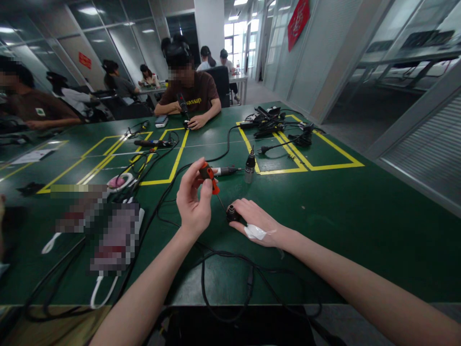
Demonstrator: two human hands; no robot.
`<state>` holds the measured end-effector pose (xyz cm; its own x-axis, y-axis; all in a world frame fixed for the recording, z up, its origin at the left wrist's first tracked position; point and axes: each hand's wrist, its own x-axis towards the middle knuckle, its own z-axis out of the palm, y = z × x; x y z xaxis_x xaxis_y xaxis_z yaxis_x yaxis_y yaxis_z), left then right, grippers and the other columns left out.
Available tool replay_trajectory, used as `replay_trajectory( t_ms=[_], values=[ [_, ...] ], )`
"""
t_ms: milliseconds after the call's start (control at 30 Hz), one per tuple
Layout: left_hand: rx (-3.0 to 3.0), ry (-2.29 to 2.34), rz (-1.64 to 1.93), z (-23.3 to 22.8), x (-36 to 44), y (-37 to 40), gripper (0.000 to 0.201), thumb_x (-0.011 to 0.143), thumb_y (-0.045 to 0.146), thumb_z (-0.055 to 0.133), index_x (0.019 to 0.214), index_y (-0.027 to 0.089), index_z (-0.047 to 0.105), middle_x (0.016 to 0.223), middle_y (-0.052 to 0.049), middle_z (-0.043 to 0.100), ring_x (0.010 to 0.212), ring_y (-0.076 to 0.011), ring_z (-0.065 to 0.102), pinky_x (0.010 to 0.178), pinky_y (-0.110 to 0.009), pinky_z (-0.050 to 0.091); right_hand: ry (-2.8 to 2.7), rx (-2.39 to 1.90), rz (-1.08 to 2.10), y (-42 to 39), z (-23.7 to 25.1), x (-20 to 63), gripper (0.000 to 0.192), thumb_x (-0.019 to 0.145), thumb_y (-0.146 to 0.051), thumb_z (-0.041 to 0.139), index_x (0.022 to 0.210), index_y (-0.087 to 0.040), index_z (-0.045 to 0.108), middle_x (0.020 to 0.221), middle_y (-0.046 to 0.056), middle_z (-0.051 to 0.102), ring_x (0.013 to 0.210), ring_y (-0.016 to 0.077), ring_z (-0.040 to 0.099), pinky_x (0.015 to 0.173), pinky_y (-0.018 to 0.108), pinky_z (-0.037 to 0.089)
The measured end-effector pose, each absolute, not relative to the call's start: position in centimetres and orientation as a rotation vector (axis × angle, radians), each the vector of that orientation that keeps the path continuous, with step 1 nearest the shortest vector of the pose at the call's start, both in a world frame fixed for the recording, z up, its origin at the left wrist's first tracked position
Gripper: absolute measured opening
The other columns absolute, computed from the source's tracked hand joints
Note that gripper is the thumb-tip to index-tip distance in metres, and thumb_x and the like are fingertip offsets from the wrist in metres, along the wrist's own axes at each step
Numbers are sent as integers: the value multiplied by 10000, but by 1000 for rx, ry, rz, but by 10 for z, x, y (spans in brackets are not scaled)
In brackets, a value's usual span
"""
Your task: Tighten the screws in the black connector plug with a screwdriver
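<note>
My left hand [194, 206] is closed around the orange-and-black handle of a screwdriver [210, 177]. Its thin shaft slants down to the right, towards a small black part [232, 215] with a metal collar on top. Whether the tip touches that part I cannot tell. My right hand [257, 218], with white tape near the thumb and wrist, lies low on the table with its fingers around the black part. Just beyond stands a black, pointed piece with a clear lower end [249, 167]. A grey-and-black electric screwdriver [226, 170] lies beside it, partly behind my left hand.
The green table [360, 230] bears yellow tape outlines. A heap of black cords and adapters [268, 120] lies at the back right. Black cables [223, 254] loop in front of my arms. Two phones [118, 235] lie left. Opposite, a person [190, 86] holds a tool.
</note>
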<state>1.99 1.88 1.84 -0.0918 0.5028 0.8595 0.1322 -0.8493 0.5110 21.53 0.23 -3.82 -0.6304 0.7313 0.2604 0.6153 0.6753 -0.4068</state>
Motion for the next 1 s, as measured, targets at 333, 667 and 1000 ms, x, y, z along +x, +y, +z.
replay_trajectory(
  t_ms=[333,667,1000],
  values=[
    [1828,585,2004,27,20,17,314,1068,282,622,1373,293,696,1090,-42,840,793,-120,792,698,-207,672,-2474,-1044,379,3,-40,216,180,1053,-330,644,1167,-191,629,1104,121,688,992,283,627,861,427,508],
    [1843,585,1963,24,19,18,354,1074,282,603,1418,312,676,1190,-57,824,953,-168,816,791,-257,705,-2481,-1056,378,2,-41,216,178,1052,-315,633,1173,-185,624,1117,134,696,998,289,629,870,437,512],
    [1860,726,2059,18,22,20,476,945,245,787,1400,330,675,1230,-46,754,938,-129,740,822,-223,632,-2493,-1074,370,2,-39,214,166,1046,-310,649,1152,-185,622,1095,125,689,994,288,624,866,429,502]
  ],
)
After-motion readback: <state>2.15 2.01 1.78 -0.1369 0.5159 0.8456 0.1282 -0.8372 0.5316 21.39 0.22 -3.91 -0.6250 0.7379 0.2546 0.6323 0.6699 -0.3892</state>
